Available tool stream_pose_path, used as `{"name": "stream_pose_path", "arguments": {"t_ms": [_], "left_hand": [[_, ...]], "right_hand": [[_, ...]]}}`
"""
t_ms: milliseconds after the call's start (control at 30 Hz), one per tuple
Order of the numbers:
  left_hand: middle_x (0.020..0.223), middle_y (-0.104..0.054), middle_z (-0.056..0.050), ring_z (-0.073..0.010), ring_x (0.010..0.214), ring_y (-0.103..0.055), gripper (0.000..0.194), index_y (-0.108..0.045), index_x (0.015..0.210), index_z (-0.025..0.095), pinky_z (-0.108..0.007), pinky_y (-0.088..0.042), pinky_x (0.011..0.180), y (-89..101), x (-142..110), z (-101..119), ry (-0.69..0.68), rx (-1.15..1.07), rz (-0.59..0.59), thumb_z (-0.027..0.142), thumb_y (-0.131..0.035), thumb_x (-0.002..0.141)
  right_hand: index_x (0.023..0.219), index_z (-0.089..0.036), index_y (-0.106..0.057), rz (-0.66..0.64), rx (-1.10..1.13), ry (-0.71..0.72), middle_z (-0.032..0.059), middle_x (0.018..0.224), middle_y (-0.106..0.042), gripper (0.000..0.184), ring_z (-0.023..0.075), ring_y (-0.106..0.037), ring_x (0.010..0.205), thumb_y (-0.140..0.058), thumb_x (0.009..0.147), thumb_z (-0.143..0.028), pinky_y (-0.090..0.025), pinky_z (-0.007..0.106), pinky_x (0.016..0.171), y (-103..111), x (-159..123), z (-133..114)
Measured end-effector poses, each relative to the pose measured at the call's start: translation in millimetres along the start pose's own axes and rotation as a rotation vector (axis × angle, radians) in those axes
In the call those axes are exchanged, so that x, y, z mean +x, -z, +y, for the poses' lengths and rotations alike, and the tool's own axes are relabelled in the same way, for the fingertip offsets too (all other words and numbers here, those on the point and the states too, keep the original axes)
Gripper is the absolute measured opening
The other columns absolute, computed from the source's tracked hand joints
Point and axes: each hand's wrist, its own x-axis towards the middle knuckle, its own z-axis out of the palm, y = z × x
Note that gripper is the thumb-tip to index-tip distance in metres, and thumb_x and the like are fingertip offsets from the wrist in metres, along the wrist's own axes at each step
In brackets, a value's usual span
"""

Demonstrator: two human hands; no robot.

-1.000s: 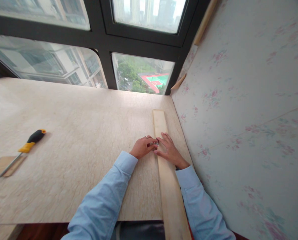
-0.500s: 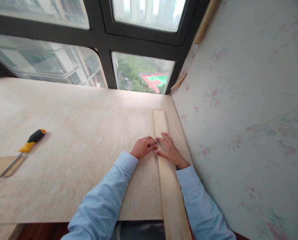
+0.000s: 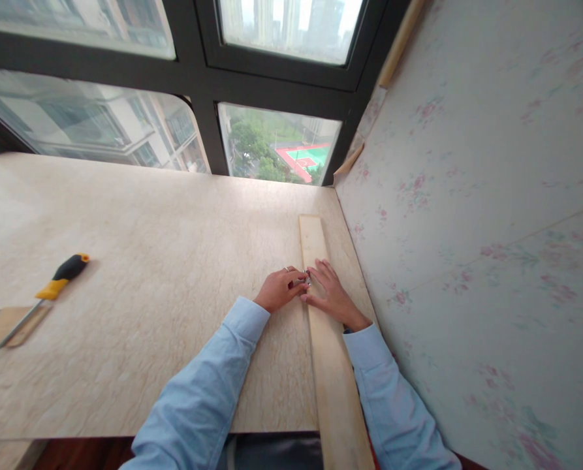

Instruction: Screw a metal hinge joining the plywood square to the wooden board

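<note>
Floral wallpaper covers the wall [image 3: 472,248] on the right, meeting a dark window frame [image 3: 274,75] with buildings, trees and a sports court outside. Below spreads the desk [image 3: 149,241], pale with a marbled pattern. Along its right side lies a long wooden board [image 3: 337,378], near the wall, its near end running past the desk's edge. Over the last second, board and hands have kept their places; that suggests fine, steady work at one spot. The right hand [image 3: 330,294] rests on the board, fingers spread; the left hand [image 3: 279,287] comes in from the side, fingers bent. Well apart, a screwdriver [image 3: 50,289] lies across a flat brown piece [image 3: 31,328]. Smallest, a shiny metal piece [image 3: 308,279] sits at the board's left edge between the fingertips; whether the left fingers grip it, I cannot tell.
</note>
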Motion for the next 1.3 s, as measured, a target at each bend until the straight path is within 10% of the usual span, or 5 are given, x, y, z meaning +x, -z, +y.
{"name": "stream_pose_path", "arguments": {"t_ms": [500, 1300], "left_hand": [[0.092, -0.069, -0.005, -0.0117, 0.067, -0.060, 0.022, -0.070, 0.102, 0.018, -0.024, -0.047, 0.069, 4.2, -9, 0, -0.004, -0.089, 0.041, 0.033, -0.064, 0.086], [0.089, -0.071, -0.009, -0.0146, 0.074, -0.064, 0.021, -0.073, 0.097, 0.015, -0.025, -0.048, 0.071, 43.1, -116, -11, 0.093, -0.059, 0.212, 0.029, -0.060, 0.088]], "right_hand": [[0.143, -0.017, -0.042, 0.018, -0.010, 0.021, 0.0176, 0.155, -0.030, 0.078, 0.0346, -0.019, 0.146, -0.061, 0.081, -0.060, -0.024, 0.058, 0.116, -4, -1, 8], [0.137, -0.015, -0.047, 0.078, -0.054, -0.022, 0.0183, 0.150, -0.040, 0.076, 0.0335, -0.030, 0.142, -0.052, 0.081, -0.065, -0.027, 0.054, 0.116, -15, -30, 20]]}}
